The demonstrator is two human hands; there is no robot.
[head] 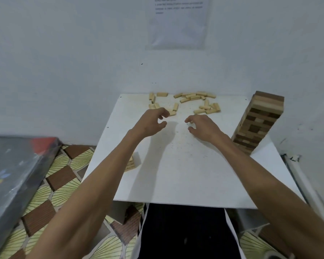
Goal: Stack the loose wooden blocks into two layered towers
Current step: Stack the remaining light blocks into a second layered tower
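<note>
Dark clothing (183, 230) fills the near edge below the white counter (176, 180). Both forearms reach far across it. The left hand (153, 120) and right hand (202, 128) hover mid-counter, fingers loosely curled, nothing gripped. Loose wooden blocks (195, 101) lie scattered along the far edge, just beyond the fingertips. A tall tower (258, 124) stands at right. A low stack (130, 164), partly hidden by the left forearm, sits at left.

Pale loose blocks (191, 101) lie scattered along the worktop's (176, 174) far edge. A tall tower (258, 124) of dark and pale layers stands at right. A low pale stack (131, 164) sits at left.
</note>
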